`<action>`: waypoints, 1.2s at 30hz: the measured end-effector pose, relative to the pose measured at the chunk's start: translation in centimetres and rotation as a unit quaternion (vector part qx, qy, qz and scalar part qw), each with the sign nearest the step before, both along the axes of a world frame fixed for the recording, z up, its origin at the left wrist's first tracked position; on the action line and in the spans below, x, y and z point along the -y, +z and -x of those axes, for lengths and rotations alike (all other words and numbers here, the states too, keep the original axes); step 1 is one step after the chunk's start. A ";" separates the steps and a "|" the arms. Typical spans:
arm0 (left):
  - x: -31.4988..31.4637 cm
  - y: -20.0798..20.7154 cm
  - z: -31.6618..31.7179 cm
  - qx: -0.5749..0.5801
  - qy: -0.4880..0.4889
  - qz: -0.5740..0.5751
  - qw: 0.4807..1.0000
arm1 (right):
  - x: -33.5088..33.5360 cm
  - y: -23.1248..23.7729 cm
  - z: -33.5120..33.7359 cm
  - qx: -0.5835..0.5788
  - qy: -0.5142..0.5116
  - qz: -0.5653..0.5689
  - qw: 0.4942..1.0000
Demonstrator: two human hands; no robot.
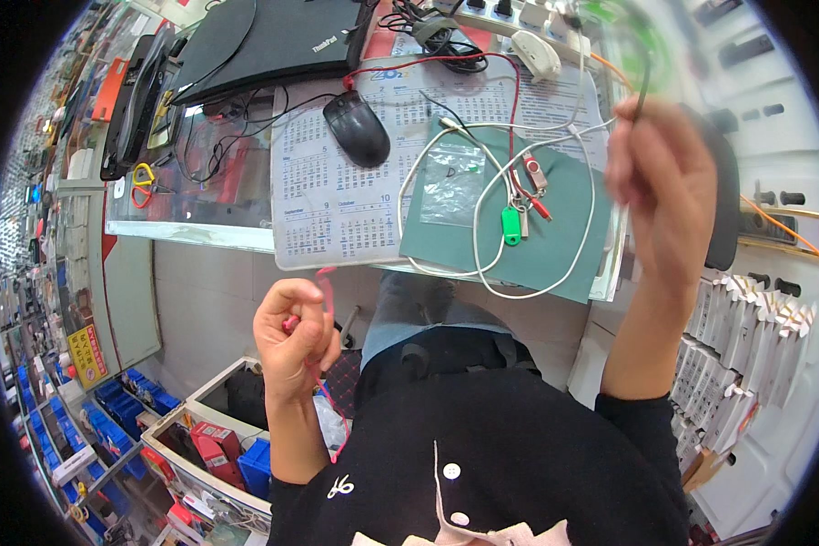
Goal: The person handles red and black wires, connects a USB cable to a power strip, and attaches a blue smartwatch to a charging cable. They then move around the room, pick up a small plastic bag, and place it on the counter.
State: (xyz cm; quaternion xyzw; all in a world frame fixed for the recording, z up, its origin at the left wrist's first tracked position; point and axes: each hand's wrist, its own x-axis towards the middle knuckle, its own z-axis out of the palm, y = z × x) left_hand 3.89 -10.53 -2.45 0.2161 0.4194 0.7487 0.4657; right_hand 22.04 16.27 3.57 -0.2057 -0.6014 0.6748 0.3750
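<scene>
My left hand (293,338) is closed in front of the table's near edge, fingers curled round a pink cord (328,289). A loop of it stands above the fingers, and a thin length trails below toward my lap. My right hand (662,173) is raised over the table's right side, smeared by motion. Its fingers pinch a thin dark cord-like thing (646,80) that rises above them. Left of it on a green mat (551,241) lie a looped white cable (479,218), a red USB stick (533,169), a green key tag (511,226) and a clear plastic bag (450,185).
A calendar mat (314,205) carries a black mouse (357,127). Behind are a black laptop (273,45), a power strip (537,18) and a white plug adapter (536,55). Scissors (143,186) lie far left. A drawer unit (205,437) stands low left, hanging packages (733,364) right.
</scene>
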 end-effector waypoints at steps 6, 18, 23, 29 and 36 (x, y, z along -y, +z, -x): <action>-6.3 1.6 -3.0 -0.103 -0.137 0.144 0.975 | 4.2 -0.3 -1.9 -0.164 0.091 0.279 0.942; -7.9 -0.2 -3.0 -0.464 -0.165 0.053 0.869 | 2.9 -2.7 -13.5 -0.268 -0.120 0.302 0.907; -8.1 -0.7 -3.2 -0.537 -0.040 0.025 0.842 | 4.0 -6.5 -15.7 -0.264 -0.157 0.361 0.881; -7.3 -0.8 -1.2 -0.606 -0.007 0.031 0.795 | 3.8 -8.8 -18.5 -0.192 -0.209 0.379 0.881; -6.9 -0.3 0.0 -0.571 -0.046 0.028 0.819 | 3.7 -9.6 -21.0 -0.172 -0.234 0.400 0.869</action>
